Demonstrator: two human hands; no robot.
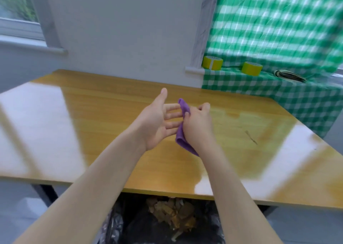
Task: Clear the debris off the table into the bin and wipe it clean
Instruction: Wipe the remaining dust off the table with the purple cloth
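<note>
- while the right hand [198,126] clutches a purple cloth [180,138] over the table [92,132], the left hand [156,124], fingers straight, touches it.
- dry leaves [174,214] lie in the bin [115,225].

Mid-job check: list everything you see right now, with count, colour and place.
table: one, glossy yellow-brown wood, centre
cloth: one, purple, held above the table
scrap: one, thin and dark, on the table right of the hands
bin: one, black liner, below the table's near edge
debris: one heap, brown, inside the bin
cover: one, green-and-white check, far right
tape rolls: two, yellow, on the cover
dark flat thing: one, too blurred to name, on the cover
window: one, far left
left hand: open, fingers straight, at the cloth
right hand: grips the cloth
</note>
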